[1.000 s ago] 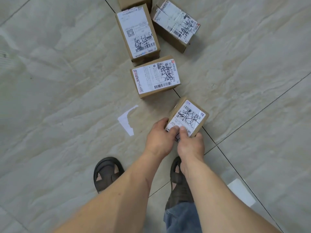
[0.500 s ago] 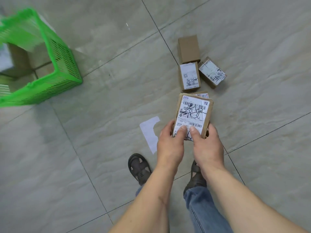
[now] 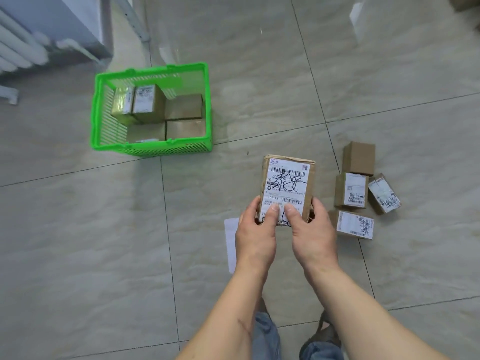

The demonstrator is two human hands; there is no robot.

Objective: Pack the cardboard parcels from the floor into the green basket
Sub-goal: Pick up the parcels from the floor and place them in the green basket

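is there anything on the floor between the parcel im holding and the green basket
Nothing visible. The parcel, held in the left hand and right hand, has only bare tile between it and the green basket. The other floor parcels lie on the side away from the basket, whose near left corner looks unfilled.

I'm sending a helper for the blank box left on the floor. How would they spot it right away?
Start at the green basket and look right across the tiled floor, past the parcel held up in both hands, to a cluster of four small boxes. The plain box sits at the far end; it alone shows bare cardboard, no white label.
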